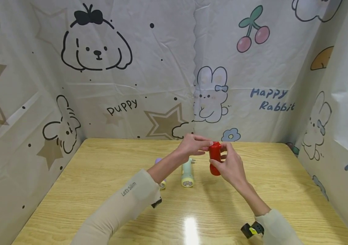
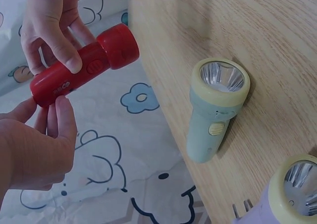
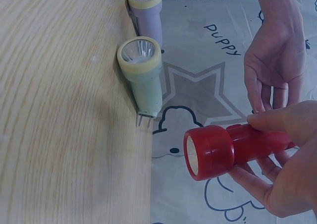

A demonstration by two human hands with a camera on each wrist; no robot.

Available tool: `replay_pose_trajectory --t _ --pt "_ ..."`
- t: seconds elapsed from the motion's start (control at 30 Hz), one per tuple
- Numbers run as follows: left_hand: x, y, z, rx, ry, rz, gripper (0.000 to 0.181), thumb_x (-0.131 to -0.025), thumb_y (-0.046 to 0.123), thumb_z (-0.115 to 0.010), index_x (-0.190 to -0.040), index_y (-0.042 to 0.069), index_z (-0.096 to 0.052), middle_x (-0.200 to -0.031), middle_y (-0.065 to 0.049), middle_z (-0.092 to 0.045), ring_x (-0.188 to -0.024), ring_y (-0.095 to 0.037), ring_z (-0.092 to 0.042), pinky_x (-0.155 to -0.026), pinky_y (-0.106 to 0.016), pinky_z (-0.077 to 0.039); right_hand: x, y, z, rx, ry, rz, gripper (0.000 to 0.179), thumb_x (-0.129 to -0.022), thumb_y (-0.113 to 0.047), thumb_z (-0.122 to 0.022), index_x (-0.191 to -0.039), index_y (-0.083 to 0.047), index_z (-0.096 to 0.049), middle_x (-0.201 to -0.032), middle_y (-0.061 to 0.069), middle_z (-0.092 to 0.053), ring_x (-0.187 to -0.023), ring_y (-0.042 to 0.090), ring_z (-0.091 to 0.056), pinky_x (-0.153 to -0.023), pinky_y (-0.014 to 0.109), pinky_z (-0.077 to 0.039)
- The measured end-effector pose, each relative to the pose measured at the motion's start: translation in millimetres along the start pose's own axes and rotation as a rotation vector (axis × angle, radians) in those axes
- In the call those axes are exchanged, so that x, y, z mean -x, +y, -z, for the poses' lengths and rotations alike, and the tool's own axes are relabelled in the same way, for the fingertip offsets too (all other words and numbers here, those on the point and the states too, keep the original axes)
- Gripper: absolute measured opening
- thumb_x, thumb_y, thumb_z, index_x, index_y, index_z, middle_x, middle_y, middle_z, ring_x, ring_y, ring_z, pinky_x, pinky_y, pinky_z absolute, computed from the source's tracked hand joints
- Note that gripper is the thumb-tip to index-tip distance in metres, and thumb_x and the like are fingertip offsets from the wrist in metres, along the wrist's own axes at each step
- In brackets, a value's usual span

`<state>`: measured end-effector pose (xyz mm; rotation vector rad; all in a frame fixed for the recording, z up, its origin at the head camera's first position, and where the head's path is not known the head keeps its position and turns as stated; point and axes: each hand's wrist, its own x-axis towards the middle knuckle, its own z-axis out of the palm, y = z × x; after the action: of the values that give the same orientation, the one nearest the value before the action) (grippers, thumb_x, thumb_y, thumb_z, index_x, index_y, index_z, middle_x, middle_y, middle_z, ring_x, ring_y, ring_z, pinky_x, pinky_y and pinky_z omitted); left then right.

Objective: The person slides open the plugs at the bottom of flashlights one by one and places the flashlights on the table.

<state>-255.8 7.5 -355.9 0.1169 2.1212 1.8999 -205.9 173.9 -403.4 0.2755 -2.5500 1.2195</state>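
A red flashlight [image 1: 215, 157] is held up over the far part of the table, its lamp end pointing down. My right hand [image 1: 232, 165] grips its body, and the thumb lies along the side near the round switch in the left wrist view. At the tail end, my left hand [image 1: 191, 145] pinches the flashlight between thumb and fingertips. The right wrist view shows the red flashlight's wide head [image 3: 210, 152] free of both hands. A pale green flashlight [image 2: 204, 127] with a cream rim and metal prongs lies on the table beside the hands.
A purple flashlight [image 3: 149, 25] lies left of the green one, partly hidden by my left forearm in the head view. The wooden table [image 1: 222, 211] ends at a patterned cloth [image 1: 161, 68] hanging behind it, with more cloth at both sides.
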Motion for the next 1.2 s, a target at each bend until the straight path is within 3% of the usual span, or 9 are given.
replay_pose_trajectory --t 1.2 --pt "-1.4 -3.3 1.9 -0.014 -0.018 -0.015 0.015 -0.090 0.018 -0.077 -0.097 0.004 -0.076 -0.091 -0.007 -0.073 -0.083 -0.021 -0.070 -0.080 -0.038 -0.060 1.4 -2.0 -0.6 0.013 -0.023 -0.037 0.056 -0.084 -0.006 -0.080 -0.130 -0.003 -0.048 -0.119 0.022 -0.062 -0.096 0.039 -0.066 -0.078 0.055 -0.058"
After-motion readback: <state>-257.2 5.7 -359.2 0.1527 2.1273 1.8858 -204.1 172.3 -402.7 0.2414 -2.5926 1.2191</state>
